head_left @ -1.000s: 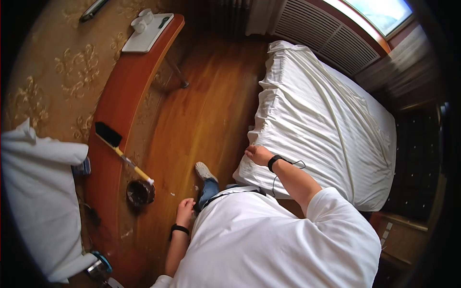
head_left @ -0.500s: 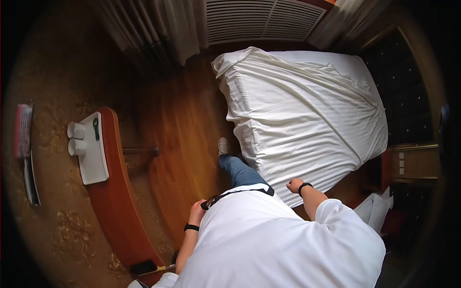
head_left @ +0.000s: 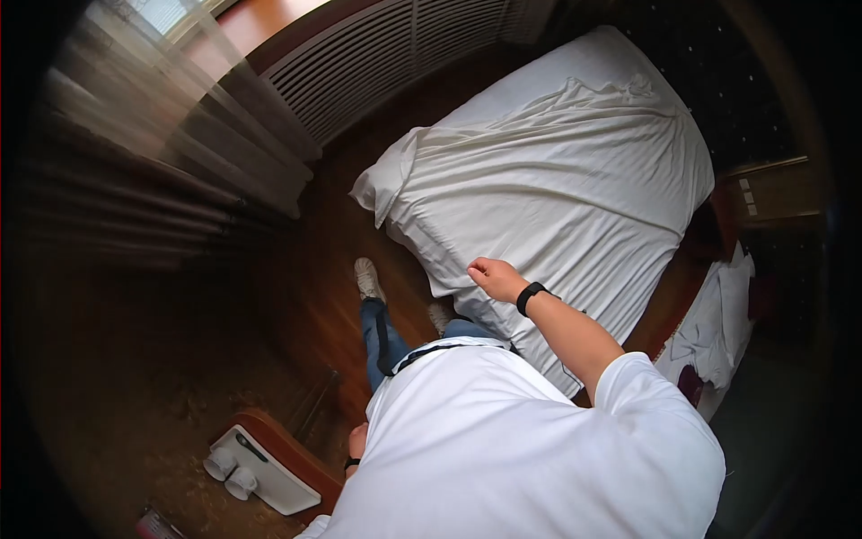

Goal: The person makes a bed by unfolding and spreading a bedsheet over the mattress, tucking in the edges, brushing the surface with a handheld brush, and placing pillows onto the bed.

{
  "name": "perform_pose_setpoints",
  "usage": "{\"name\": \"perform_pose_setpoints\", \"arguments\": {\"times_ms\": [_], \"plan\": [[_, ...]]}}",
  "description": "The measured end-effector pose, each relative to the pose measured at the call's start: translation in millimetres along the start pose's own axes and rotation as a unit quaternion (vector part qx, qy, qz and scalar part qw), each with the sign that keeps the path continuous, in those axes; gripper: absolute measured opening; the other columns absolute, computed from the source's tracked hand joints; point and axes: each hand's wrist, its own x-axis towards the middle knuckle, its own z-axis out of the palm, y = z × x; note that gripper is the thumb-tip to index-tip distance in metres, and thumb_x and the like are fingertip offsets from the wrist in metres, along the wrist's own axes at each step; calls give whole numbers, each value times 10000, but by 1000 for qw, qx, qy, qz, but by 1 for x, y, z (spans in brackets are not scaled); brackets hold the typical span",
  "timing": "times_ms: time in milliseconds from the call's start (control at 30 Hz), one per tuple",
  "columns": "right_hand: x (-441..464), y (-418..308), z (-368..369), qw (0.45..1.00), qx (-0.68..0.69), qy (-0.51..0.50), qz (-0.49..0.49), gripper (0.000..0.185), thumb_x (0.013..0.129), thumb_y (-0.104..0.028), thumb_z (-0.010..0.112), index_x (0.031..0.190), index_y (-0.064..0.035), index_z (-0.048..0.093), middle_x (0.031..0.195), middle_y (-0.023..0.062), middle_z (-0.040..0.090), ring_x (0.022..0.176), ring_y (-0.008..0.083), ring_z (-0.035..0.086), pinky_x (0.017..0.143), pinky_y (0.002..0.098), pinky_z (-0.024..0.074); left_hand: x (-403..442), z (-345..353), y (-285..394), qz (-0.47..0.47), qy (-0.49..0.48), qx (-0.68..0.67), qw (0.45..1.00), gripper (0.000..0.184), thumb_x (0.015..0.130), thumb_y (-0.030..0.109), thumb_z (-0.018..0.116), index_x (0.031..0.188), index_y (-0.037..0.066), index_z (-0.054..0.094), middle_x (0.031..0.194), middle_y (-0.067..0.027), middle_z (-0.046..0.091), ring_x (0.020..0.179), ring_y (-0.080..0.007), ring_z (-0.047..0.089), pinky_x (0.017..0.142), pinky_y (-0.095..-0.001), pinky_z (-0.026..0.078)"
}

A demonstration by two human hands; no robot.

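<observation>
My right hand (head_left: pixel 498 278) is held out in front of me with its fingers curled in, and nothing shows in it. It appears above the near side of a bed, over a white striped sheet (head_left: pixel 557 207) that lies wrinkled and pulled askew. Part of the mattress (head_left: pixel 548 76) on the far side is not covered by that sheet. Down at my left side, my left hand (head_left: pixel 357 440) is mostly hidden by my white shirt, so its fingers do not show. It is nearest to a wooden desk (head_left: pixel 325 485).
On the desk a white tray (head_left: pixel 283 481) holds two white cups (head_left: pixel 231 473) and a dark item. A second bed (head_left: pixel 700 341) with crumpled white bedding is at right. Sheer curtains (head_left: pixel 215 108) and a slatted radiator cover (head_left: pixel 377 63) line the window wall; wood floor (head_left: pixel 314 305) runs alongside.
I have stepped forward and turned toward the window. My right hand has swung forward over the bed, while my left hand has dropped back beside my shirt. The tray now appears lower in view.
</observation>
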Motion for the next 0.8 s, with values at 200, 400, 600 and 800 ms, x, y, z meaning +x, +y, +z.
{"name": "perform_pose_setpoints", "arguments": {"times_ms": [200,400,600,800], "plan": [[-77,50,53,955,-50,103,273,313,902,-321,532,1031,-73,672,997,158,687,969,355,636,846,447,497,120,-89,205,72,-149,354,920,248,949,277,551,1078,77,617,887,-67,641,828,-190,616,736,-317,506],[-197,26,164,819,125,309,466,263,898,-317,571,919,-72,664,931,175,683,896,355,645,801,449,505,208,-3,424,171,-313,658,663,263,939,276,551,1085,72,628,925,-97,648,874,-220,620,765,-333,506],[-256,-19,280,588,302,462,591,330,929,-342,538,1105,-72,610,1068,151,674,1005,329,632,883,420,489,208,185,506,220,-413,838,282,278,929,276,551,1091,67,639,962,-126,655,920,-250,625,794,-350,505],[-330,-63,375,174,298,617,707,424,940,-397,514,1179,-51,568,1068,192,658,1002,351,632,908,428,477,153,341,453,230,-436,868,-57,295,920,275,550,1098,63,650,999,-156,662,966,-280,629,824,-366,505]]}}
